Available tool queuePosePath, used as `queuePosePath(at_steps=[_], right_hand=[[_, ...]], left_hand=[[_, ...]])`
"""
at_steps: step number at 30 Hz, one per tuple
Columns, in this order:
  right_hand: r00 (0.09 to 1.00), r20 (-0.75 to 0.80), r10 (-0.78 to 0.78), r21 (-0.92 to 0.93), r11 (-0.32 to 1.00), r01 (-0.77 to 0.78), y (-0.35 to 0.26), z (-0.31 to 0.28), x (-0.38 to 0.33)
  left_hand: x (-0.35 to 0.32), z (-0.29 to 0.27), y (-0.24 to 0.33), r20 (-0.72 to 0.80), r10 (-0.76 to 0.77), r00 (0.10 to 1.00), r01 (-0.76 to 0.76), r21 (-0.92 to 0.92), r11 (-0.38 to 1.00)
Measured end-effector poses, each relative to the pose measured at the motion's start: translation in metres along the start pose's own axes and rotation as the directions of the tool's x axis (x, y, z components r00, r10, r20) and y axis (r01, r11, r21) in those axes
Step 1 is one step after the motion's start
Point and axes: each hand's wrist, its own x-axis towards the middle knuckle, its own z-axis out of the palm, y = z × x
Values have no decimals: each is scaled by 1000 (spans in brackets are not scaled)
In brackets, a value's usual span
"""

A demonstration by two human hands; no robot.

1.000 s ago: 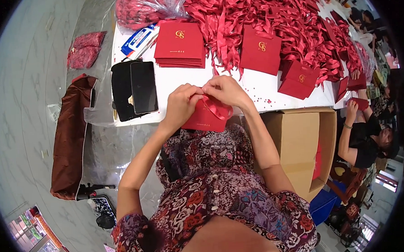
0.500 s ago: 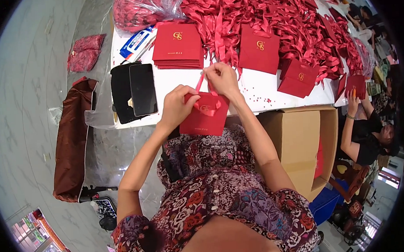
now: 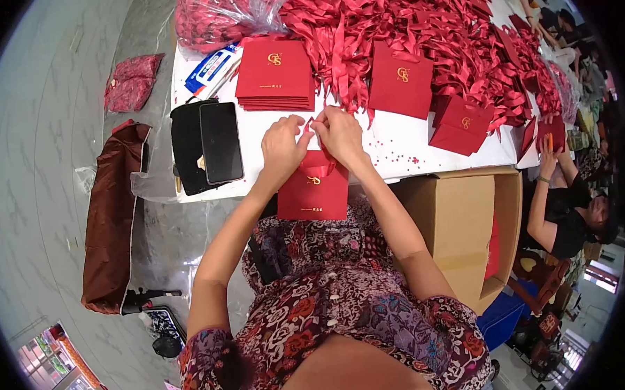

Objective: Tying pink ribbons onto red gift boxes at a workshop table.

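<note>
A small red paper bag (image 3: 313, 200) with gold lettering hangs over the table's front edge, close to my body. Its red ribbon (image 3: 316, 168) runs up from the bag's top to my fingers. My left hand (image 3: 284, 145) pinches the ribbon on the left side. Opposite it, my right hand (image 3: 340, 132) is closed on the ribbon too, fingertips almost meeting the left ones. Just beyond my hands lies a neat stack of red bags (image 3: 274, 75). Farther right, another red bag (image 3: 401, 78) lies flat beside the big ribbon heap (image 3: 403, 24).
A black phone (image 3: 221, 143) rests on a black pouch at the left, below a blue-and-white packet (image 3: 213, 70). More red bags (image 3: 459, 126) lie at the right. An open cardboard box (image 3: 460, 223) stands under the right edge. A co-worker's hand (image 3: 548, 160) works farther right.
My left hand has moved up and right, beside my right hand. The bag has straightened and shifted slightly toward me, with the ribbon now drawn up between both hands.
</note>
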Motion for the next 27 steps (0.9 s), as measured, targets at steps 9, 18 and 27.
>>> queuePosePath(at_steps=[9, 18, 27], right_hand=[[987, 118, 112, 296, 944, -143, 3, -8, -2], [991, 47, 124, 364, 922, -133, 10, -10, -8], [977, 171, 126, 545, 814, -200, 15, -5, -12]], left_hand=[[4, 12, 2, 16, -247, 969, 245, -205, 948], [0, 16, -4, -96, 49, 994, -41, 88, 995], [2, 0, 19, 88, -291, 953, 302, -367, 880]])
